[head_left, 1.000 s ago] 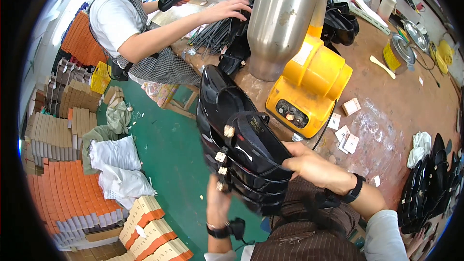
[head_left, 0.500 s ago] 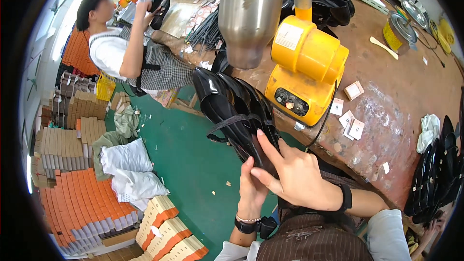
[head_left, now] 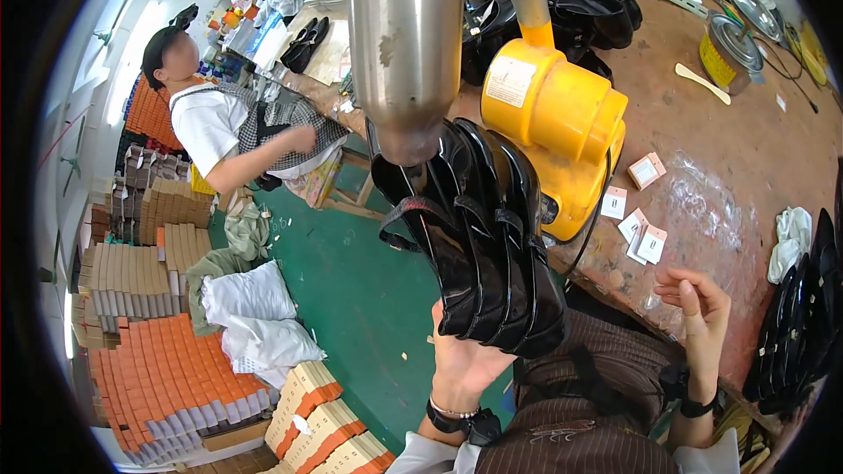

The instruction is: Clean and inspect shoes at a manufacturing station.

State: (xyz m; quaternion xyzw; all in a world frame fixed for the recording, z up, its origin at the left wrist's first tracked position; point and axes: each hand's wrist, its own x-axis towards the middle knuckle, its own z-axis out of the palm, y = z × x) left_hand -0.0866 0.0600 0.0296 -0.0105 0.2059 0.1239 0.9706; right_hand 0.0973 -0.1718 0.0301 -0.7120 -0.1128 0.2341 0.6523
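Several glossy black strap shoes (head_left: 492, 254), nested side by side, rest on my left hand (head_left: 465, 364), which supports them by their heel ends. Its fingers are mostly hidden behind the shoes. The toes point away from me, under the steel nozzle (head_left: 406, 44) of a yellow hot-air blower (head_left: 558, 110). The nozzle hides some of the toe ends. My right hand (head_left: 702, 316) is off the shoes, raised beside the bench edge. Nothing is in it, and its fingers are loosely bent with the thumb apart.
On the brown workbench (head_left: 694, 132) lie small paper cards (head_left: 645, 241), a tin (head_left: 729, 57), a pale spatula (head_left: 702, 83) and more black shoes (head_left: 580, 13). Another shoe row (head_left: 795, 325) sits right. A co-worker (head_left: 211, 114) stands far left; orange boxes (head_left: 176, 377) are stacked nearer.
My right hand has left the shoes and moved right. My left hand has turned the stack, so several shoes now show side by side under the nozzle. The co-worker's arm has come down.
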